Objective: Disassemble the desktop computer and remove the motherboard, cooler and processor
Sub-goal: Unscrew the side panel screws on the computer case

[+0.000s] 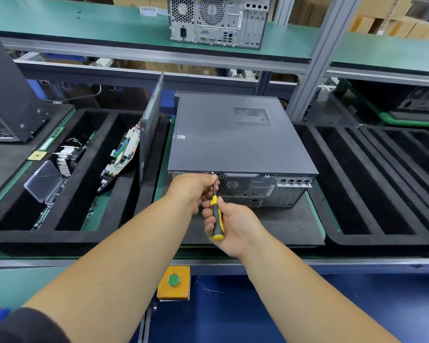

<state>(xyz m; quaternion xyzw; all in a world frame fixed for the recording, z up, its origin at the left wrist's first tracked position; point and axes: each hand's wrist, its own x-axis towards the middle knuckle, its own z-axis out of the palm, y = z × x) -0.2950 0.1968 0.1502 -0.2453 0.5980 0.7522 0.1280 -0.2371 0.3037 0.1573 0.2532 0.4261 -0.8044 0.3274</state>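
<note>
We see the right hand point(229, 225) wrapped around the yellow-and-black handle of a screwdriver point(216, 217), fingers curled closed on it, thumb up along the grip. The tool's thin shaft rises to the top edge of the rear panel of the desktop computer point(235, 139), where the left hand point(195, 188) sits with its fingers curled, pinching the shaft near the tip. Both forearms reach forward from below, the left from the lower left, the right from the lower right, wrists nearly touching. The computer lies on its side on a dark mat point(270, 226), rear panel facing us, its cover on. To its left, a foam tray point(67, 194) holds a motherboard point(122, 157) leaning on edge and a finned cooler point(65, 159) one slot over.
</note>
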